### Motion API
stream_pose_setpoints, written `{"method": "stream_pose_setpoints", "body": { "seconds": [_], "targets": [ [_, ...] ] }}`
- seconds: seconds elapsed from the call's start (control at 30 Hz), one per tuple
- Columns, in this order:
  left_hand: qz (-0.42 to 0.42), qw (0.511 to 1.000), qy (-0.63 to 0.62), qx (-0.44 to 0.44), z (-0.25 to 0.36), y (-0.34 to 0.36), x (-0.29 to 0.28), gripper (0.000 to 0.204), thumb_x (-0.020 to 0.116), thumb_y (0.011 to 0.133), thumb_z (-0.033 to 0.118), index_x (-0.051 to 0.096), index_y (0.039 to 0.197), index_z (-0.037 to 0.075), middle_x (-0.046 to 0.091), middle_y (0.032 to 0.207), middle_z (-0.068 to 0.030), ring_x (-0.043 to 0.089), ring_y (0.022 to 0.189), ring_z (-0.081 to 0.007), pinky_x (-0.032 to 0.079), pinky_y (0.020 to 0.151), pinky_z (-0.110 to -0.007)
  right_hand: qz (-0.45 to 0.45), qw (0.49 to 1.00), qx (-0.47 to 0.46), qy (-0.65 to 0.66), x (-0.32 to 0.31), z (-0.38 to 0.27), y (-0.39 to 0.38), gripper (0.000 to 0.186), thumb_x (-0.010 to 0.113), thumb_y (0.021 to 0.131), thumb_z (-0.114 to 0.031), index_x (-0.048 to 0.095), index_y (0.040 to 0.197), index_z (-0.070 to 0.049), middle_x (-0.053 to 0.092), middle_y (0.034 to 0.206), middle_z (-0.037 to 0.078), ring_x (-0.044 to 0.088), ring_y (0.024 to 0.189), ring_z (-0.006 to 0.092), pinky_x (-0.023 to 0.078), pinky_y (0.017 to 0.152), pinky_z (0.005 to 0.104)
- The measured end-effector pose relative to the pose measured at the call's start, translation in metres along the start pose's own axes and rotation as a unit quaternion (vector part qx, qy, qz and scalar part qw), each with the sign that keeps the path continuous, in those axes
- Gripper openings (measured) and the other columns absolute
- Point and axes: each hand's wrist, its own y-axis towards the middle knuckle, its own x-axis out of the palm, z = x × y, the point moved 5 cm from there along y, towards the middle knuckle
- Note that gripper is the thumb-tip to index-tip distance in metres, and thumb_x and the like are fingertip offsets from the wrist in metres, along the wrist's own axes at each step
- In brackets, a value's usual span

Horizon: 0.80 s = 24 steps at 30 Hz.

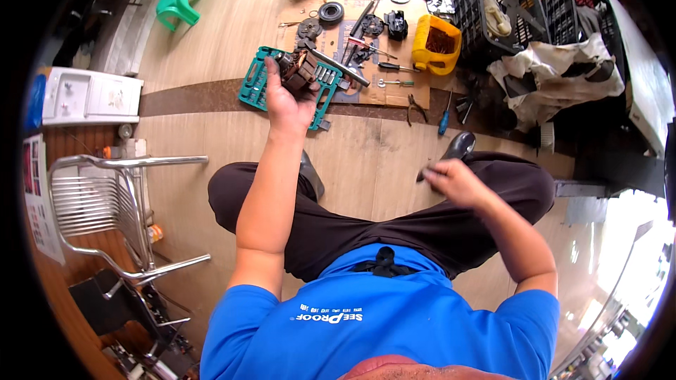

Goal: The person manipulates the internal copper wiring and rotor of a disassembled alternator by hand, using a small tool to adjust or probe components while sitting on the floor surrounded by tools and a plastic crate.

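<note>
My left hand (287,102) reaches out over the teal socket-set case (252,91). Its thumb and fingers curl round a motor core with copper windings (301,70), with a dark metal part at its upper left. Part of the core is hidden by the palm. My right hand (454,181) hovers by my right knee, slightly smeared by motion. Its fingers are closed around a small dark thing (421,175) that I cannot make out. Beyond the case, a cardboard sheet (415,95) bears a screwdriver (398,67), a small wrench (384,84), a black ring (330,12) and dark machine parts.
A cut yellow jug (451,56) stands right of the cardboard. Pliers (415,107) and a blue-handled screwdriver (445,121) lie on the floor nearby. Black crates (486,35) and a stained cloth (563,70) fill the right. A green stool (176,0) and metal chair (91,200) stand left.
</note>
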Motion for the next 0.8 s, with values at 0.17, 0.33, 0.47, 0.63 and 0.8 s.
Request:
{"method": "stream_pose_setpoints", "body": {
  "seconds": [0.17,0.33,0.47,0.63,0.8],
  "targets": [
    [0.039,0.997,0.056,0.033,0.000,-0.005,-0.003,0.045,0.066,0.087,0.052,0.065,0.102,0.010,0.070,0.094,-0.0035,0.066,0.083,-0.0169,0.048,0.059,-0.029,-0.025,0.997,-0.069,0.031,0.043,-0.021,-0.058,0.017,0.057,0.097,-0.010,0.066,0.100,0.005,0.066,0.079,0.010,0.057,0.076,0.0108,0.049,0.072,0.0283],
    [0.003,0.999,0.031,0.027,0.002,-0.002,-0.004,0.046,0.066,0.086,0.053,0.065,0.102,0.010,0.070,0.094,-0.0031,0.066,0.078,-0.0158,0.049,0.058,-0.029,0.020,0.995,0.048,0.088,0.039,0.001,-0.084,0.022,0.053,0.098,-0.014,0.065,0.104,0.003,0.063,0.077,0.005,0.052,0.072,0.0090,0.047,0.069,0.0262],
    [0.023,0.997,0.035,0.068,0.015,0.000,-0.004,0.047,0.068,0.085,0.053,0.065,0.102,0.009,0.070,0.094,-0.0023,0.065,0.079,-0.0152,0.050,0.059,-0.028,0.040,0.995,0.075,0.050,0.033,0.028,-0.140,0.022,0.051,0.098,-0.015,0.065,0.105,0.001,0.060,0.074,0.003,0.050,0.070,0.0083,0.046,0.065,0.0278],
    [0.090,0.991,0.034,0.095,0.021,0.003,-0.022,0.047,0.068,0.085,0.053,0.065,0.101,0.009,0.070,0.092,-0.0026,0.065,0.079,-0.0146,0.050,0.060,-0.028,0.111,0.976,0.165,-0.083,0.039,0.090,-0.213,0.022,0.050,0.097,-0.015,0.064,0.089,0.000,0.060,0.071,0.009,0.056,0.065,0.0158,0.046,0.062,0.0294],
    [0.087,0.992,0.032,0.084,0.018,0.009,-0.032,0.042,0.066,0.088,0.051,0.066,0.097,0.010,0.072,0.092,-0.0037,0.067,0.080,-0.0155,0.047,0.060,-0.028,0.099,0.977,0.091,-0.167,0.058,0.133,-0.260,0.020,0.051,0.095,-0.014,0.064,0.087,0.000,0.061,0.073,0.017,0.061,0.066,0.0304,0.049,0.064,0.0364]
  ]
}}
